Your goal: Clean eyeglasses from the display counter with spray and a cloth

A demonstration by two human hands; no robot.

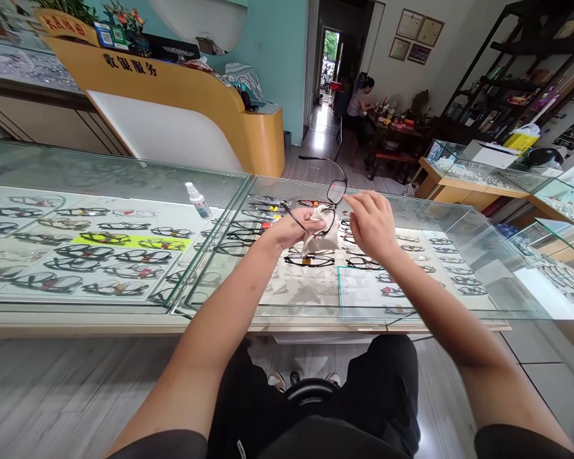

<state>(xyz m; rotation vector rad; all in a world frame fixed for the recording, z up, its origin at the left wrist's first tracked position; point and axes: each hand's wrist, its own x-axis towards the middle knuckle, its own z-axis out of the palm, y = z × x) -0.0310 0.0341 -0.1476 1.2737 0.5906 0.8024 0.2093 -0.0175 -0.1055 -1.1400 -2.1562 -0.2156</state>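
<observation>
A pair of thin black-framed glasses point(335, 190) is held up over the glass display counter point(124, 172). My left hand point(294, 228) is closed on a beige cleaning cloth point(323, 234) that wraps one lens and the frame. My right hand point(372, 223) pinches the edge of the other lens with its fingertips. One temple arm of the glasses sticks up and back toward the doorway.
A small white spray bottle point(198, 200) stands on the counter left of my hands. Several rows of glasses lie under the glass. A yellow cashier desk point(172, 86) stands behind. A person point(358, 105) sits at a far table. More glass cases point(507, 178) are on the right.
</observation>
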